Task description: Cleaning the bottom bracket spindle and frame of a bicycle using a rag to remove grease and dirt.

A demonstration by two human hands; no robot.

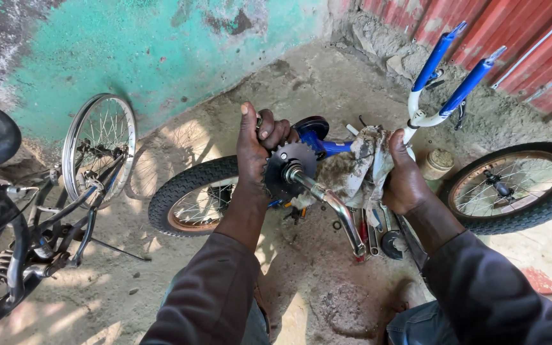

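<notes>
At the bottom of the frame two dark sleeves rise toward the centre. The left hand, just left of centre, has its fingers curled together and clamped around a part of the small blue bicycle frame, right behind the black toothed chainring, with the thumb sticking straight up. The right hand, right of centre, has its fingers closed on a dirty grey rag, which is bunched against the frame between the two hands. From the chainring a chrome crank arm slants down toward the lower middle of the frame, ending near a few small tools and parts lying on the sandy ground.

Behind the left hand a small wheel with a knobby black tyre stands partly hidden by the wrist. Another small tyred wheel lies at the right edge, apart from the frame. A white fork with blue handlebar grips points toward the upper right. At the left edge stands a second, dark bicycle, its bare spoked rim without a tyre. Farthest off, a turquoise wall fills the upper left and red corrugated sheeting the upper right.
</notes>
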